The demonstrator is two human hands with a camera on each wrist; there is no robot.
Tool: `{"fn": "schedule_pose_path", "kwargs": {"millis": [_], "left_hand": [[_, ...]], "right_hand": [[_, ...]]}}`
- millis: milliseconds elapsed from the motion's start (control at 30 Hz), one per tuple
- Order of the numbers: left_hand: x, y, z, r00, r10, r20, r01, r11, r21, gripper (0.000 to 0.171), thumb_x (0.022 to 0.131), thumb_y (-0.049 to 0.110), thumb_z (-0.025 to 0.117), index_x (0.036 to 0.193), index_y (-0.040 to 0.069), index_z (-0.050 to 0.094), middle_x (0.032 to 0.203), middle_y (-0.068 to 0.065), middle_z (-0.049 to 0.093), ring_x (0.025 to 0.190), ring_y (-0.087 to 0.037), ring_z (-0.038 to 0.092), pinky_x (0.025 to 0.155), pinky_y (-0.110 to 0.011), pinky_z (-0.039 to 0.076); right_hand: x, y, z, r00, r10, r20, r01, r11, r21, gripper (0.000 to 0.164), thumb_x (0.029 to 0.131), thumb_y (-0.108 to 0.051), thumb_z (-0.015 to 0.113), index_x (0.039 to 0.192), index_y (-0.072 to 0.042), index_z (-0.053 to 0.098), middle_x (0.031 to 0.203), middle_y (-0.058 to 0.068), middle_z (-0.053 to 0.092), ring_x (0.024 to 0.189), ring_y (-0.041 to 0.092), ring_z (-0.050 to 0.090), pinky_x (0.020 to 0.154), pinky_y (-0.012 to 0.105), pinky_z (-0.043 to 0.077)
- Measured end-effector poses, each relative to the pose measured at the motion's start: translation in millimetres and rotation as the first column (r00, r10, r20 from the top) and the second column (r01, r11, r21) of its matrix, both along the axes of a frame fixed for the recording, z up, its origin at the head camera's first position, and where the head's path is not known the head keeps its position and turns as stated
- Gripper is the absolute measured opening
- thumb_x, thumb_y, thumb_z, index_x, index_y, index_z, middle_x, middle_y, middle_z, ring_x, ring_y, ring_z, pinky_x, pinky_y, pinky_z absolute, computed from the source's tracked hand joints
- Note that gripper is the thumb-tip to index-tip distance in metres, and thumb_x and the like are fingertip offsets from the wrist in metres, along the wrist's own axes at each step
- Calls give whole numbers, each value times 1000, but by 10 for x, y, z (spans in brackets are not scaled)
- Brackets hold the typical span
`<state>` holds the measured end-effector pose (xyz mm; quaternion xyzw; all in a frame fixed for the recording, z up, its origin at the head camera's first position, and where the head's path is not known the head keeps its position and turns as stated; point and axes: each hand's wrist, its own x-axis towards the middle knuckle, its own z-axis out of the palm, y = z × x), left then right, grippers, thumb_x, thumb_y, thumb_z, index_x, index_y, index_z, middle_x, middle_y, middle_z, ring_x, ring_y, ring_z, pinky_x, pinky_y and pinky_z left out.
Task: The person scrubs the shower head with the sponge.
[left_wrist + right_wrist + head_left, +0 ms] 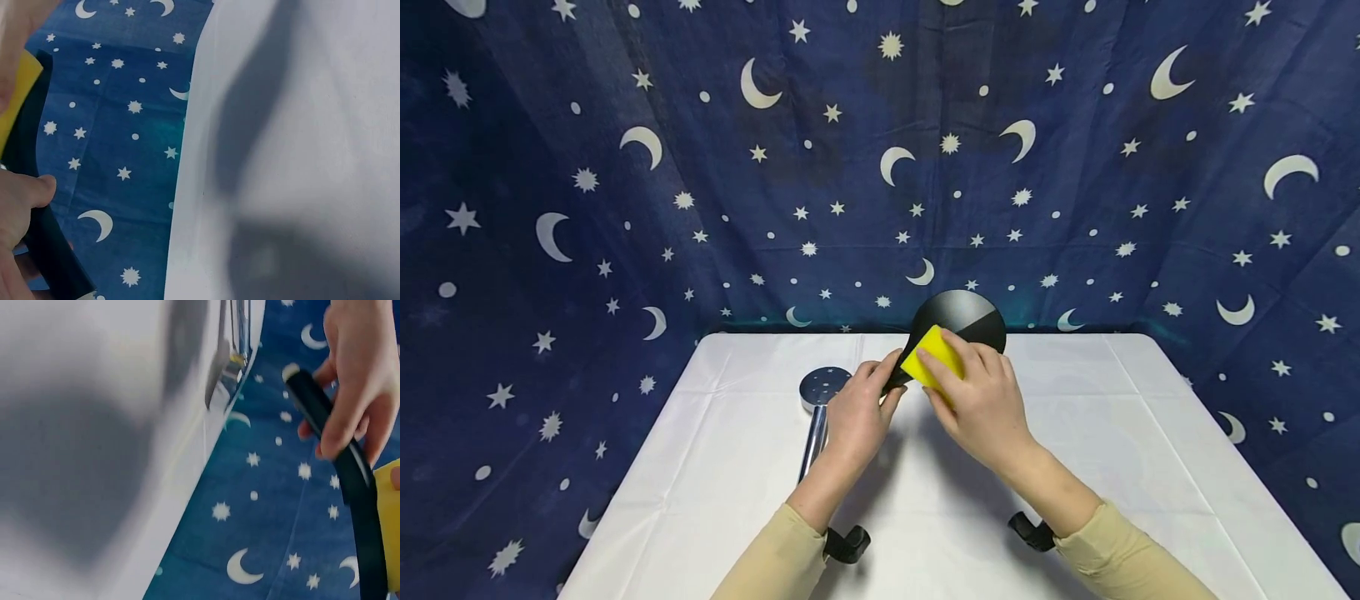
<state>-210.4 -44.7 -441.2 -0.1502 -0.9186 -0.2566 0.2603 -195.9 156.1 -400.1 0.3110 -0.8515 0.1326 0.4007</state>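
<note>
My left hand (856, 421) grips the slim black handle of what looks like a hand shower head (958, 308), raised above the table. Its round, glossy head points away to the upper right, and the handle (312, 403) ends in a pale tip in the right wrist view. A yellow sponge (934, 360) is pinched between the thumb and fingers of my right hand (988, 400). The sponge lies against the black piece where handle meets head, covering that part in the head view. Edge-on in the left wrist view, the black handle (53, 250) runs through my left fingers.
A chrome shower head (824, 385) lies on the table left of my left hand, its shiny handle partly behind my wrist. White cloth covers the table (737, 500). Behind it hangs a dark blue curtain (850, 183) with moons and stars. Black straps (848, 543) sit at both wrists.
</note>
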Motion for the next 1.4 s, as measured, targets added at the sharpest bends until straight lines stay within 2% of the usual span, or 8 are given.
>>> {"fn": "schedule_pose_path", "kwargs": {"millis": [167, 333, 467, 667, 900, 1133, 1267, 1400], "left_hand": [[13, -3, 24, 997, -6, 73, 3, 999, 48, 56, 96, 29, 75, 148, 33, 55, 119, 0, 68, 92, -18, 71, 60, -33, 55], [28, -10, 50, 997, -18, 82, 10, 995, 102, 58, 96, 35, 74, 150, 35, 52, 119, 1, 67, 94, -18, 70, 62, -36, 54], [39, -17, 62, 998, -20, 66, 11, 991, 130, 59, 96, 38, 74, 150, 39, 51, 118, 3, 67, 94, -18, 69, 61, -38, 52], [57, -21, 39, 997, -6, 75, -6, 988, 151, 58, 95, 36, 75, 148, 40, 52, 120, 4, 67, 96, -19, 70, 63, -40, 53], [59, -18, 19, 996, -22, 85, 10, 990, 143, 59, 95, 35, 75, 149, 38, 53, 118, 2, 67, 93, -19, 70, 62, -38, 53], [77, -31, 27, 992, -22, 126, 5, 991, 132, 57, 97, 32, 73, 151, 32, 52, 121, -1, 67, 97, -20, 70, 68, -38, 57], [86, -47, 38, 992, -30, 122, 11, 989, 146, 59, 96, 34, 74, 151, 35, 52, 121, 0, 66, 98, -19, 70, 66, -39, 56], [84, -56, 41, 994, -35, 106, 17, 986, 164, 59, 95, 36, 75, 150, 39, 52, 120, 2, 67, 96, -19, 69, 63, -40, 54]], "right_hand": [[50, -52, -29, 997, 51, -52, -45, 992, 117, 55, 82, -17, 83, 135, -20, 68, 147, 17, 52, 116, 40, 54, 91, 54, 49], [-34, 100, 73, 988, 102, -119, -94, 993, 72, 54, 83, -11, 79, 135, -16, 67, 151, 16, 50, 123, 43, 54, 102, 57, 47], [-141, 286, 231, 992, 19, -125, -26, 998, -57, 48, 91, -17, 69, 139, -14, 65, 154, 14, 48, 127, 45, 51, 100, 60, 46], [-239, 409, 375, 995, -97, -7, 94, 977, -193, 48, 98, -25, 62, 145, -14, 60, 158, 11, 44, 130, 43, 46, 100, 61, 43], [-109, 204, 154, 997, 18, -71, -15, 999, 41, 47, 94, -22, 58, 140, -16, 64, 154, 15, 47, 123, 46, 50, 93, 60, 48], [9, 55, 8, 980, 174, -100, -141, 951, 277, 67, 78, -10, 82, 142, -14, 62, 155, 18, 45, 131, 44, 49, 110, 52, 43], [-35, 168, 115, 975, 186, -119, -153, 957, 246, 62, 80, -7, 77, 141, -14, 63, 154, 19, 47, 130, 45, 50, 110, 54, 43], [-139, 323, 294, 986, 106, -128, -96, 992, 83, 49, 89, -11, 67, 137, -14, 66, 152, 19, 49, 128, 45, 51, 102, 59, 46]]}}
